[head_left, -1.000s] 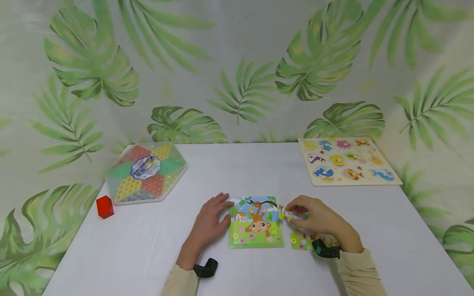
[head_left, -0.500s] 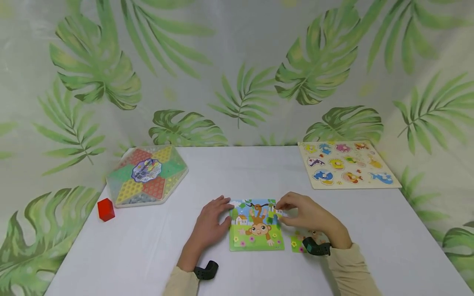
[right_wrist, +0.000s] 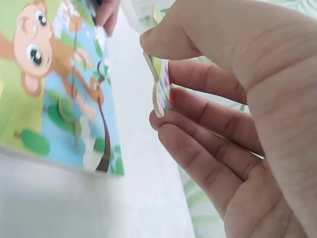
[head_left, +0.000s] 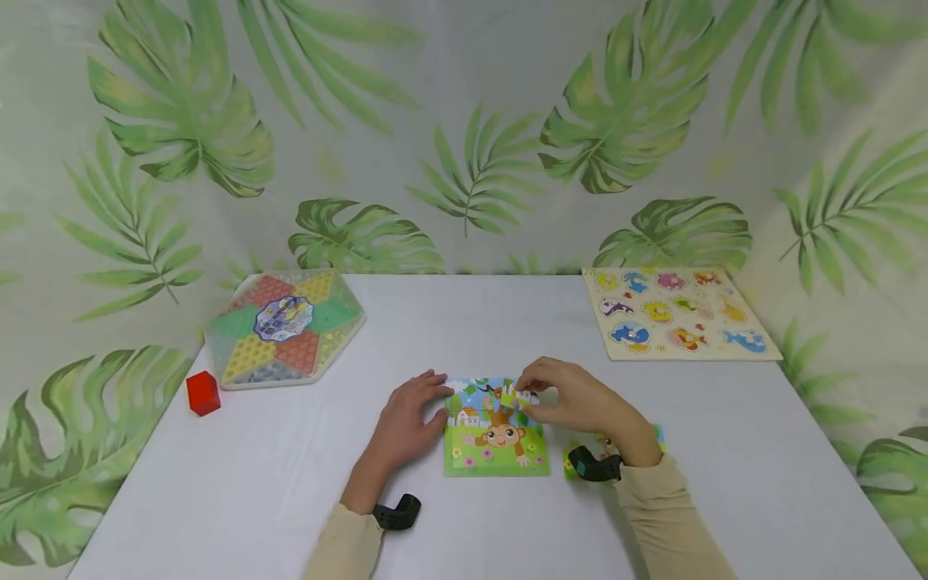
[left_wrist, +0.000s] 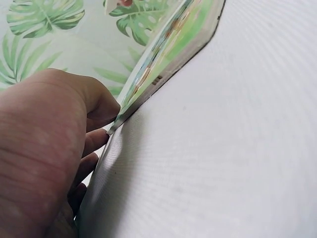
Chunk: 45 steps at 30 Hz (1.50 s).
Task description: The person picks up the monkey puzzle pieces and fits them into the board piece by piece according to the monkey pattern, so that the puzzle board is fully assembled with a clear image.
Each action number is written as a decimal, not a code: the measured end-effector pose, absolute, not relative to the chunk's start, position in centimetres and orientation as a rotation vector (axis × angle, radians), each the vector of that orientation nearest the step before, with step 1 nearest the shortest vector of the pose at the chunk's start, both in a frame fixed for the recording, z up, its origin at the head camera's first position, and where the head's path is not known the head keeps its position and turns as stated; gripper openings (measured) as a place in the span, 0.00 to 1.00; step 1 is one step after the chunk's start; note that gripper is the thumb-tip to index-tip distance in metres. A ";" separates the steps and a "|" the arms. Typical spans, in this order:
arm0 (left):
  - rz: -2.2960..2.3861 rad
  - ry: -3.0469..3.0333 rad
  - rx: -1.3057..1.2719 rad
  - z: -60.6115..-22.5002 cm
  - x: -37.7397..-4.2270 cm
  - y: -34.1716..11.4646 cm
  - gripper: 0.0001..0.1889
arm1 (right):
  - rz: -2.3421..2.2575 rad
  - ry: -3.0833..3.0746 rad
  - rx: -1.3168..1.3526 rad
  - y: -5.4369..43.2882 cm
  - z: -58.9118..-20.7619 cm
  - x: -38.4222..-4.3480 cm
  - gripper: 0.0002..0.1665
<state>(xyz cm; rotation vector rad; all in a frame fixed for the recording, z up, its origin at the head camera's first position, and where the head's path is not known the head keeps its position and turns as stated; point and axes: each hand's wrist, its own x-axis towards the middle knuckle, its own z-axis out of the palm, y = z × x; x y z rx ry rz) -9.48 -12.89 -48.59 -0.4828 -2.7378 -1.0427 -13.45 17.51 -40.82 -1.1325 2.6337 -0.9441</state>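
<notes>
A monkey picture puzzle (head_left: 471,465) lies on the white table, its picture mostly assembled. My left hand (head_left: 408,415) rests along its left edge, thumb and fingertips touching the rim, as the left wrist view also shows. My right hand (head_left: 580,396) pinches a small jigsaw piece (right_wrist: 161,87) between thumb and fingers, held up off the table. From the head camera, that piece appears over the upper right part of the picture. Loose puzzle pieces (head_left: 660,435) lie right of the board, partly hidden under my right wrist.
At the back left lies a hexagonal game board (head_left: 319,322) with coloured triangles. A red block (head_left: 203,393) sits beside it. A wooden sea-animal peg puzzle (head_left: 681,316) lies at the back right. A leaf-print cloth (head_left: 471,185) hangs behind the table.
My right hand has carried the jigsaw piece leftward, from beside the board to over its upper right part. My left hand stays at the board's left edge.
</notes>
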 end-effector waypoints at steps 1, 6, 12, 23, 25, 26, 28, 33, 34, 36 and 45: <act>-1.046 -2.741 -0.481 -48.6 -9.5 -12.9 0.15 | -0.944 2.629 -1.140 17.2 -40.8 -13.5 0.14; -1.075 -2.735 -0.469 -48.4 -9.2 -13.0 0.15 | -0.953 2.592 -1.157 16.0 -41.1 -13.6 0.13; -1.101 -2.717 -0.475 -48.4 -9.2 -13.0 0.15 | -0.912 2.625 -1.167 14.9 -41.9 -13.5 0.13; -1.082 -2.701 -0.491 -48.4 -9.1 -12.6 0.15 | -0.908 2.669 -1.262 13.5 -42.9 -12.9 0.13; -1.069 -2.695 -0.498 -48.4 -9.1 -12.6 0.14 | -0.913 2.668 -1.258 13.2 -43.0 -12.7 0.14; -1.061 -2.688 -0.504 -48.4 -9.1 -12.7 0.14 | -0.911 2.668 -1.257 13.0 -43.1 -12.6 0.14; -1.053 -2.675 -0.510 -48.4 -9.1 -12.7 0.14 | -0.907 2.663 -1.262 12.6 -43.3 -12.5 0.14; -1.068 -2.663 -0.514 -48.5 -9.2 -13.0 0.14 | -0.887 2.657 -1.267 11.9 -43.5 -12.5 0.14; -1.071 -2.663 -0.515 -48.5 -9.2 -13.0 0.14 | -0.877 2.659 -1.265 11.8 -43.6 -12.5 0.14; -1.076 -2.659 -0.517 -48.6 -9.2 -13.1 0.14 | -0.866 2.662 -1.259 11.6 -43.7 -12.4 0.14; -1.063 -2.664 -0.529 -48.6 -9.4 -13.1 0.14 | -0.773 2.709 -1.345 10.7 -44.7 -12.3 0.13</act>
